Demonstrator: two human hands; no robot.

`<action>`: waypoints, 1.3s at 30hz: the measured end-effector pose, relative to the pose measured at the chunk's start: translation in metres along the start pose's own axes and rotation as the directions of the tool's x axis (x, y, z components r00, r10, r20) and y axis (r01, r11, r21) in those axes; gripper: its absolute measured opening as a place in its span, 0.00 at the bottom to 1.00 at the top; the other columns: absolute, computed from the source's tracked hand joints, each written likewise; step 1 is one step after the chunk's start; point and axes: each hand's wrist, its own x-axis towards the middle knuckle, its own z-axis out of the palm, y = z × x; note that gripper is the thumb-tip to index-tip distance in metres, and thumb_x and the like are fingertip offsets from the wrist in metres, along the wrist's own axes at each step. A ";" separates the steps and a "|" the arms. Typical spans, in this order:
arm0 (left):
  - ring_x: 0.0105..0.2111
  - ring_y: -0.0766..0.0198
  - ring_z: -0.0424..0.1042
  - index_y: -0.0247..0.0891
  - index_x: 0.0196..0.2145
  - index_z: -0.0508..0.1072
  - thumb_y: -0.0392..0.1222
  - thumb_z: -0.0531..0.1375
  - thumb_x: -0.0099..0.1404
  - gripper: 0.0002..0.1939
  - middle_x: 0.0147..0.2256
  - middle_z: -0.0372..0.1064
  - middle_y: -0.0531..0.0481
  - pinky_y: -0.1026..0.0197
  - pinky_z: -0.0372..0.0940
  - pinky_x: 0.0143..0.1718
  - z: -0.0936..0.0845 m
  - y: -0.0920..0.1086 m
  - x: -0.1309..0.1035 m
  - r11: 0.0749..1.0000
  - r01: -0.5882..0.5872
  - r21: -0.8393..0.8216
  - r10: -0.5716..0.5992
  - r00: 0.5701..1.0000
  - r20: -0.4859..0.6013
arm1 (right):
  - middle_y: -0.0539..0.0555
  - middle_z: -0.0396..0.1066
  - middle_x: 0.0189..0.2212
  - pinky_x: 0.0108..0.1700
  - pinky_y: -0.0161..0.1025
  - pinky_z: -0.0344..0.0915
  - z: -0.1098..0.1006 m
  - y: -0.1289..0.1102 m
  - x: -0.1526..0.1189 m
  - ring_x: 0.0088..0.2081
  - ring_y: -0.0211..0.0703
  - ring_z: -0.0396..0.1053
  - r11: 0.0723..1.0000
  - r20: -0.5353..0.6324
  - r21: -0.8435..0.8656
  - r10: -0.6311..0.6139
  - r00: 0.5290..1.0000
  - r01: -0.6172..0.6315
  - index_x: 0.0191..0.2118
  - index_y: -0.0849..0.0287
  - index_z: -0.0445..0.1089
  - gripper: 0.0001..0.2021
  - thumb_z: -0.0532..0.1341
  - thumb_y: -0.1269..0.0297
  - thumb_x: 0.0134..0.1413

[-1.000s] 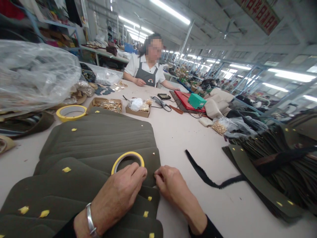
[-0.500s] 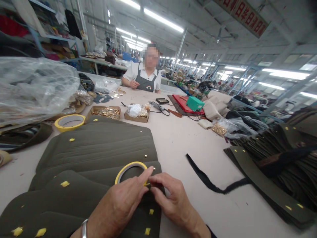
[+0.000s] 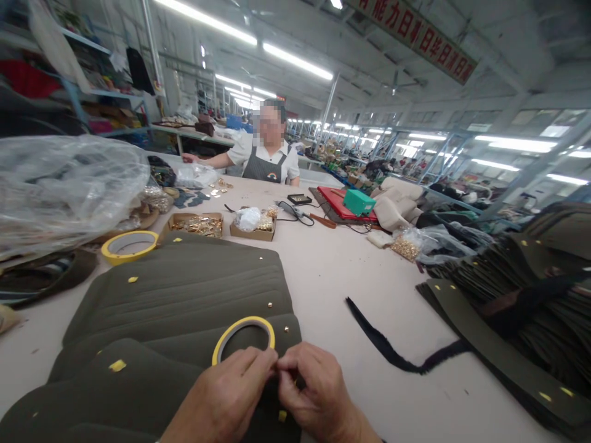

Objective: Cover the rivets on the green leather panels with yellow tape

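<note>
My left hand [image 3: 226,394] is closed in a pinch, its fingertips just beside the right hand's. My right hand [image 3: 318,387] is curled and pinched too. Whatever lies between the fingertips is hidden; a sliver of yellow shows by the right fingers. Just beyond the left knuckles is a roll of yellow tape [image 3: 270,333], its near side covered by the hand. Beneath are dark olive padded fabric pieces [image 3: 184,301], overlapping on the table. They carry small gold studs [image 3: 286,329] along the right edge and bits of yellow tape [image 3: 117,365].
A second tape roll [image 3: 130,258] lies at left, near a box of gold metal parts [image 3: 196,234]. Another box [image 3: 253,235] holds a white bundle. A black strip [image 3: 388,344] and stacked olive pieces [image 3: 498,351] lie right. A person [image 3: 268,160] is across the table.
My fingers have curled in tighter, and the fingertips have drawn slightly down, uncovering a gold stud. The person opposite has stretched an arm out to the left. The view has tipped up a little.
</note>
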 end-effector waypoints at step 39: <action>0.40 0.53 0.68 0.40 0.38 0.70 0.28 0.52 0.67 0.10 0.39 0.69 0.48 0.48 0.70 0.40 0.006 0.013 0.015 0.937 0.289 0.197 -0.347 0.836 0.425 | 0.45 0.65 0.17 0.15 0.27 0.55 0.006 0.038 0.024 0.14 0.30 0.60 0.613 0.263 0.156 0.730 0.631 -0.774 0.28 0.62 0.72 0.09 0.58 0.63 0.53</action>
